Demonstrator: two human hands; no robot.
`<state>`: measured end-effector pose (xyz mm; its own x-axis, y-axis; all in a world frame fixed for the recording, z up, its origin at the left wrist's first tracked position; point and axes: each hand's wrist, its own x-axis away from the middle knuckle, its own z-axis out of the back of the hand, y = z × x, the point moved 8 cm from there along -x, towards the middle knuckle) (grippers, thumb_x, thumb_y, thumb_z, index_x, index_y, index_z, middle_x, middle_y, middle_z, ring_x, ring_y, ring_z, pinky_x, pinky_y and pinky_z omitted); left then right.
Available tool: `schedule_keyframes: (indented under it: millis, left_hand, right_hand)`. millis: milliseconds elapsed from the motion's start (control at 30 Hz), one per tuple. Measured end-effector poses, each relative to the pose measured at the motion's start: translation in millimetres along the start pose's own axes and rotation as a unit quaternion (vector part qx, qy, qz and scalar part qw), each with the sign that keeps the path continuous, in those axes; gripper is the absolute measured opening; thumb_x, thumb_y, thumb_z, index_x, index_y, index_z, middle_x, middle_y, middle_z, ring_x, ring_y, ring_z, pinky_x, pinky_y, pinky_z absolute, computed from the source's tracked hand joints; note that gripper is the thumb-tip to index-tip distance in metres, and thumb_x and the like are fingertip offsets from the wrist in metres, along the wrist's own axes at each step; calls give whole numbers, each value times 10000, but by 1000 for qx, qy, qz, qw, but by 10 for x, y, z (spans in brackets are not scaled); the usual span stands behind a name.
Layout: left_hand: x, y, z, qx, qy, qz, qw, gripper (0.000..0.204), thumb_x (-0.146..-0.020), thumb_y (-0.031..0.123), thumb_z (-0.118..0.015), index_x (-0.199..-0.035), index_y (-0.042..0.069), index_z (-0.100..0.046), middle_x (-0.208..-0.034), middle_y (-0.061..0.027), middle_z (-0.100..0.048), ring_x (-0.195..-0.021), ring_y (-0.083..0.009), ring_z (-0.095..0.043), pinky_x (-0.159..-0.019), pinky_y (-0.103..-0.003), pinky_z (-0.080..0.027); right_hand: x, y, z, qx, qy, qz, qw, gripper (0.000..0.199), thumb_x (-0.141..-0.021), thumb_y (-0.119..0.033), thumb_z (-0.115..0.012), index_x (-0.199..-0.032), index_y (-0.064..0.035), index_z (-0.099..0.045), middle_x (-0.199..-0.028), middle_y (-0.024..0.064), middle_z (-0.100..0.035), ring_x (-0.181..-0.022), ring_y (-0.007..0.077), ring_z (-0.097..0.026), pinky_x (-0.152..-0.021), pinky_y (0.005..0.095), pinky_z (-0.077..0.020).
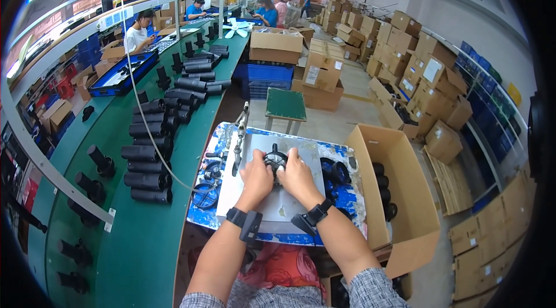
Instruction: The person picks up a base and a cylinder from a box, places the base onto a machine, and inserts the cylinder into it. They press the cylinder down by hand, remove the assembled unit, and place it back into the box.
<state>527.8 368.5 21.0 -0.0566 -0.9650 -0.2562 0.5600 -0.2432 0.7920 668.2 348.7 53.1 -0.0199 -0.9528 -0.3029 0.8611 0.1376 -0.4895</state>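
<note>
My left hand (258, 175) and right hand (296, 177) pinch a black round part (275, 158) from both sides, my fingers curled around its edge. It sits over the middle of a grey metal plate (279, 206) on the worn blue-and-white tabletop (354, 215); I can't tell whether it touches the plate. Black wheels (339, 172) lie right of the plate, a metal clamp (241, 132) stands at its far left, and an open cardboard box (421, 206) is on my right.

Black round part (275, 161); silver-grey plate (279, 199); blue worktop (347, 197) patched with white; green stool (286, 104); brown carton (414, 198); grey-flecked sleeves (373, 290); red patterned cloth (284, 264).
</note>
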Motion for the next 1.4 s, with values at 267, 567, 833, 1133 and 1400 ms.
schedule_keyframes:
  millis: [267, 567, 833, 1133, 1400]
  left_hand:
    - [77, 61, 133, -105, 55, -21, 993, 364, -924, 193, -736, -1256, 103, -620, -1175, -162, -665, -1148, -390, -597, -945, -546, -399]
    - [156, 35, 335, -145, 17, -70, 987, 345, -918, 301, -766, -1204, 109, -734, -1202, -132, -627, -1165, -352, -582, -981, -516, -424]
    - [149, -275, 970, -77, 55, -124, 988, 276, -941, 225, -764, -1153, 49, -759, -1136, -148, -681, -1076, -312, -663, -966, -424, -488]
    - [-323, -1902, 1340, 71, 157, 70, 983, 329, -996, 227, -730, -1196, -30, -684, -1001, -78, -665, -882, -179, -648, -815, -333, -542]
    - [-415, -1888, 1003, 375, -2, 301, 876, 365, -1038, 311, -676, -1170, -23, -614, -848, -15, -571, -732, -117, -564, -760, -309, -531]
  right_hand:
    - [-13, 33, 6, 35, -4, -3, 999, 566, -846, -106, -713, -1331, 62, -473, -1252, 336, -617, -1013, 519, -701, -886, 549, -597]
    - [-74, 113, 7, -22, -170, 55, 984, 818, -839, -257, -782, -1550, 23, -491, -1406, 311, -526, -1146, 497, -673, -1028, 478, -557]
    - [-41, -67, 159, 63, -199, 46, 977, 976, -746, -494, -872, -1491, 36, -531, -1384, 290, -551, -1148, 469, -692, -1016, 479, -568]
    - [-35, -328, 58, 147, -187, -19, 971, 1026, -691, -604, -900, -1398, 65, -578, -1343, 260, -586, -1132, 451, -702, -1007, 476, -573]
    - [-86, -73, 123, 64, -247, 35, 966, 1100, -702, -530, -928, -1509, 77, -492, -1446, 252, -531, -1275, 433, -625, -1089, 443, -522]
